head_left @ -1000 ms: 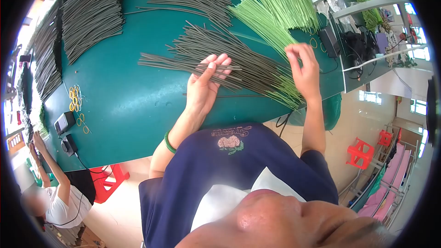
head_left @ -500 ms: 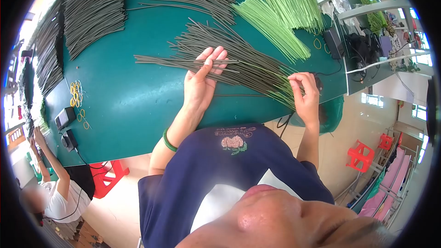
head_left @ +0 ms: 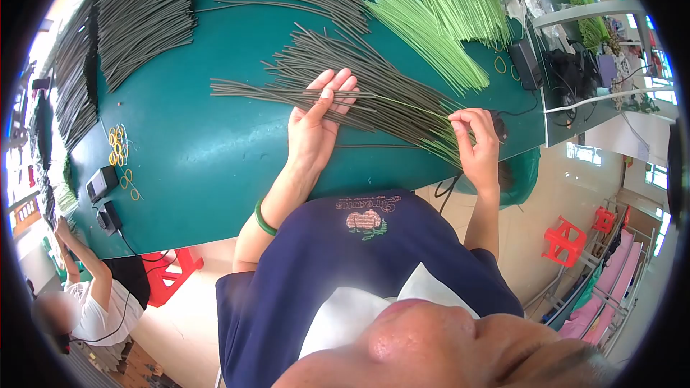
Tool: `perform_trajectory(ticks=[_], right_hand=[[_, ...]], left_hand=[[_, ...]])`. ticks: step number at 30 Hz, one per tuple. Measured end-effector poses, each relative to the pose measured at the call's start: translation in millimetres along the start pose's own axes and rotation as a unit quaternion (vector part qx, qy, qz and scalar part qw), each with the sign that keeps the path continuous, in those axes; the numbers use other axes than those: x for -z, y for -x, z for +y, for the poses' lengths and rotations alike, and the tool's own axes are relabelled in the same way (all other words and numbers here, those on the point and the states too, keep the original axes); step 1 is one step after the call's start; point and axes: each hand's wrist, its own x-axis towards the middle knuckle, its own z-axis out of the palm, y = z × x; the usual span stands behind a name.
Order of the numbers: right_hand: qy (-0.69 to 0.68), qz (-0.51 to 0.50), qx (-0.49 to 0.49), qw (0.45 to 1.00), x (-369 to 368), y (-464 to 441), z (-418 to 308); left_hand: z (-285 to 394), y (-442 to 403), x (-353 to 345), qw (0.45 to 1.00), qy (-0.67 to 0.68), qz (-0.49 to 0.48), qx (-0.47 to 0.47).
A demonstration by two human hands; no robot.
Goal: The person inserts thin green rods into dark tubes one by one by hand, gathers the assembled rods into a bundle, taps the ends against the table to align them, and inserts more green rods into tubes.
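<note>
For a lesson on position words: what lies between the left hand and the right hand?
Dark, green-ended stems lie between the left hand and the right hand, seen in the head view.

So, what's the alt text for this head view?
Left hand holds dark stems while right hand pinches a green strand, over a dark pile on a green table. Brighter strands lie beyond.

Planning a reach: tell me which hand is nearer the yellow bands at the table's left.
Left. The left hand holds dark stems, right of the yellow bands; the right hand is farther right, at the green stem ends.
</note>
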Motion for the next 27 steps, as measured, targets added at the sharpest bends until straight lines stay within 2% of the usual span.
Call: perform_trajectory(ticks=[3, 9, 12, 16, 18, 22, 25, 27], right_hand=[[0.061, -0.007, 0.059, 0.996, -2.1, -5.3, -2.5], [-0.052, -0.018, 0.084, 0.995, -51.6, -23.3, -39.5], [-0.078, -0.023, 0.060, 0.995, -57.6, -19.7, -37.7], [-0.038, 0.018, -0.007, 0.999, -22.4, -12.8, -20.4], [-0.045, -0.008, -0.060, 0.997, -7.0, -6.2, -7.1], [-0.048, -0.069, -0.094, 0.992, -4.7, -8.0, 2.8], [0.052, -0.011, 0.017, 0.998, -0.4, -37.5, 3.3], [0.047, -0.013, 0.023, 0.999, -6.8, -69.1, 14.4]], left_hand=[[-2.2, 1.5, 1.1, 1.000, -0.023, -0.016, -0.003], [-11.9, 12.5, -7.4, 0.994, -0.071, -0.075, 0.045], [-12.2, 15.3, -13.5, 0.991, -0.081, -0.092, 0.053], [-20.8, 10.1, -1.7, 0.990, -0.133, -0.046, 0.003], [-20.2, 7.6, 5.3, 0.992, -0.127, 0.002, -0.016], [-19.4, 11.1, 4.7, 0.997, -0.067, 0.001, -0.040], [-9.3, 13.7, -4.6, 0.999, -0.048, 0.010, -0.011], [-11.4, 14.5, -6.8, 0.999, -0.028, -0.026, 0.021]])
